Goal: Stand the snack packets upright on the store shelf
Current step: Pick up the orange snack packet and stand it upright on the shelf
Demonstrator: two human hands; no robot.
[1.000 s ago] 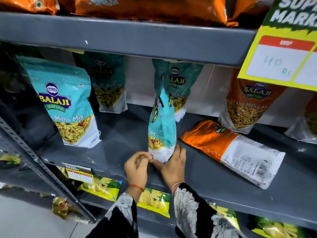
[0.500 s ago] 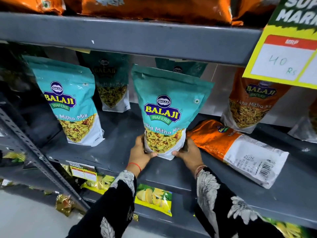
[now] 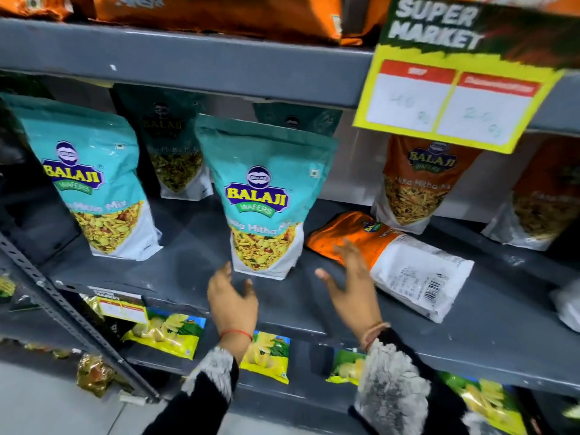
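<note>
A teal snack packet (image 3: 263, 196) stands upright, label forward, at the front middle of the grey shelf (image 3: 502, 334). My left hand (image 3: 232, 302) is open just below its lower left corner, not touching it. My right hand (image 3: 351, 284) is open to the packet's right, fingers spread, over the near end of an orange packet (image 3: 395, 262) that lies flat on the shelf. Another teal packet (image 3: 94, 183) stands upright at the left. Two more teal packets (image 3: 175, 146) stand at the back.
Orange packets (image 3: 420, 183) stand upright at the back right. A yellow price sign (image 3: 455, 95) hangs from the shelf above. Yellow packets (image 3: 169, 334) lie on the lower shelf. A slotted metal upright (image 3: 62, 309) slants across the left.
Both hands turned the teal packet label forward, set it standing, then let go and drew back. My right hand has moved right over the lying orange packet.
</note>
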